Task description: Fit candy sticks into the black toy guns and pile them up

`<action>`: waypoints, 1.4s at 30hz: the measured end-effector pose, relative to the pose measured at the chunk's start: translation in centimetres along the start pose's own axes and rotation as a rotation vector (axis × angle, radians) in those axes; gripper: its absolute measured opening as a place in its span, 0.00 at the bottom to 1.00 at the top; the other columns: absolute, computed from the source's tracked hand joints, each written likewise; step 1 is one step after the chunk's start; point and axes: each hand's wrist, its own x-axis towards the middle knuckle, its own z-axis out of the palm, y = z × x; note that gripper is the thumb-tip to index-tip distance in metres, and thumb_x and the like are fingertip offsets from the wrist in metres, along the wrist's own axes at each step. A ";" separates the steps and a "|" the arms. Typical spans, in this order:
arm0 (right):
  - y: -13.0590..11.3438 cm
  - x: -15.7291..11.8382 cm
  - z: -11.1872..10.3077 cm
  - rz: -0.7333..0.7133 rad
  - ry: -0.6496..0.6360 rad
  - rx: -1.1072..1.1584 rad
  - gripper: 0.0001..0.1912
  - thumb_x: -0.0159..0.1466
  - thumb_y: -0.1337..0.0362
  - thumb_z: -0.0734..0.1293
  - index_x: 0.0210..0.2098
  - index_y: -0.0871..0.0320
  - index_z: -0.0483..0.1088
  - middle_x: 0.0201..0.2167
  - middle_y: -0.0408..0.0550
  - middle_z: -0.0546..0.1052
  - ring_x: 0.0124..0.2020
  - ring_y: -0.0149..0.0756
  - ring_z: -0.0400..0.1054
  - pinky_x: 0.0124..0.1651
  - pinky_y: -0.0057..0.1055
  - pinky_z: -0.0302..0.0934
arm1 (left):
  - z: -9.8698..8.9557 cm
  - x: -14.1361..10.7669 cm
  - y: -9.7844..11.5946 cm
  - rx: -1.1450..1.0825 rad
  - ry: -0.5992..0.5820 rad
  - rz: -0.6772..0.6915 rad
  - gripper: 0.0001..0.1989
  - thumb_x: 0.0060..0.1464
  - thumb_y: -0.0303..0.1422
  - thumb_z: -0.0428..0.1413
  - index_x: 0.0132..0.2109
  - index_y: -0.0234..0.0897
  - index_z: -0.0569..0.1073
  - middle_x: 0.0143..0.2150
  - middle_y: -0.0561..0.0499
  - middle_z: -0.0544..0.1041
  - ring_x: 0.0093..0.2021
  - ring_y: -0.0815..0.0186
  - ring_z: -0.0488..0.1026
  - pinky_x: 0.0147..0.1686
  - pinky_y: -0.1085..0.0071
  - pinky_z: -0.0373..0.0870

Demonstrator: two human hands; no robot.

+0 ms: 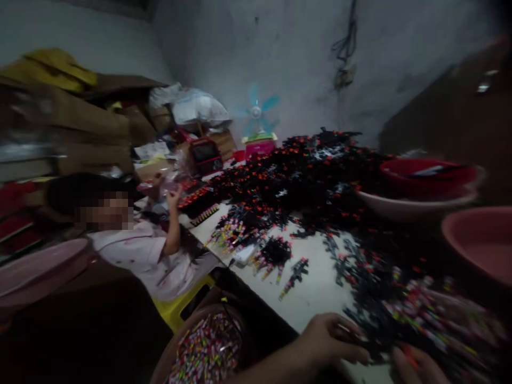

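Note:
My left hand [330,338] is low in the view, its fingers closed on a dark toy gun [374,352], which is blurred. At the bottom edge, partly cut off, my right hand [418,368] is closed at the other end, where an orange bit [412,353] shows at its fingers. Just beyond both hands lies a loose pile of black toy guns [368,277] with orange tips. One toy gun with a colourful striped end [294,277] rests alone on the white tabletop [310,304]. Many striped tubes [436,314] are heaped to the right.
A tub [160,368] of striped pieces stands below the table's left edge. Basins [424,208] sit at right, and a large heap of toy guns [304,181] covers the back. Another person [140,245] sits at left, hands raised. A small fan [256,112] stands behind.

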 end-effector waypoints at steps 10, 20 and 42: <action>-5.6 -3.9 2.6 0.031 0.138 0.350 0.18 0.66 0.46 0.54 0.42 0.54 0.58 0.31 0.42 0.68 0.29 0.31 0.62 0.35 0.29 0.60 | 0.8 -0.8 3.4 -0.186 0.154 -0.061 0.27 0.33 0.42 0.69 0.39 0.32 0.72 0.35 0.46 0.80 0.31 0.67 0.75 0.33 0.71 0.71; -5.6 -7.0 2.2 -0.077 0.071 0.091 0.12 0.63 0.58 0.63 0.44 0.55 0.64 0.33 0.44 0.69 0.34 0.32 0.65 0.36 0.28 0.61 | 2.9 -2.4 3.1 -0.252 0.235 -0.090 0.22 0.31 0.34 0.70 0.37 0.31 0.75 0.38 0.45 0.79 0.34 0.65 0.75 0.32 0.72 0.72; -6.2 -7.5 1.6 -0.075 0.217 0.307 0.20 0.66 0.46 0.57 0.35 0.56 0.68 0.34 0.46 0.71 0.33 0.32 0.66 0.35 0.29 0.61 | 2.8 -3.7 2.9 -0.264 0.153 0.042 0.19 0.38 0.34 0.68 0.39 0.32 0.75 0.37 0.46 0.80 0.38 0.63 0.78 0.44 0.66 0.72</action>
